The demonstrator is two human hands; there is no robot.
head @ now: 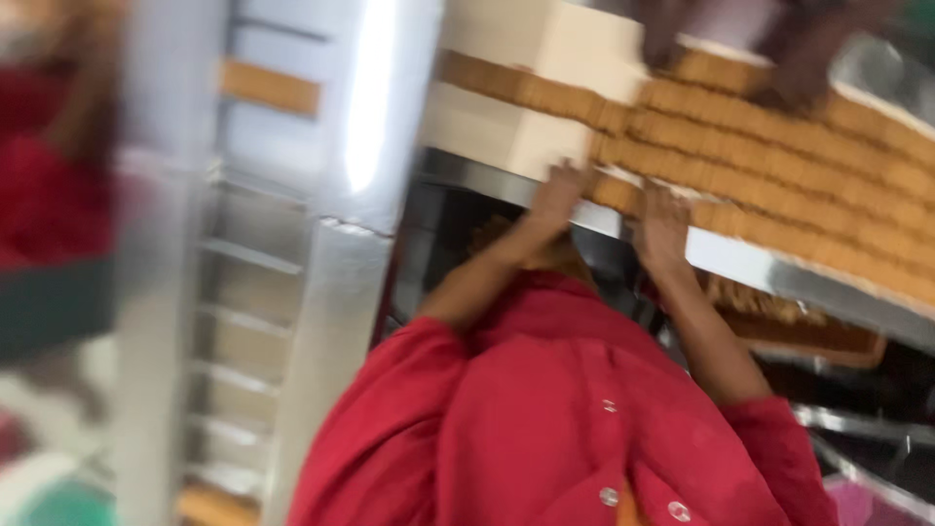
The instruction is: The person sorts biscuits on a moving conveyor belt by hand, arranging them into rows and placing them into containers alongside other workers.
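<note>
Both hands are pressed to the near edge of a white conveyor belt [506,127], seemingly to gather biscuit rows [779,166]. Through the blur, the left hand [557,195] and right hand [662,222] appear loosely spread on the rows; any grasp cannot be told.

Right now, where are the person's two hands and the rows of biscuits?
left hand [557,193], head view, back of the hand at the belt edge
right hand [662,222], head view, back of the hand
rows of biscuits [779,146], head view, middle of the brown rows
</note>
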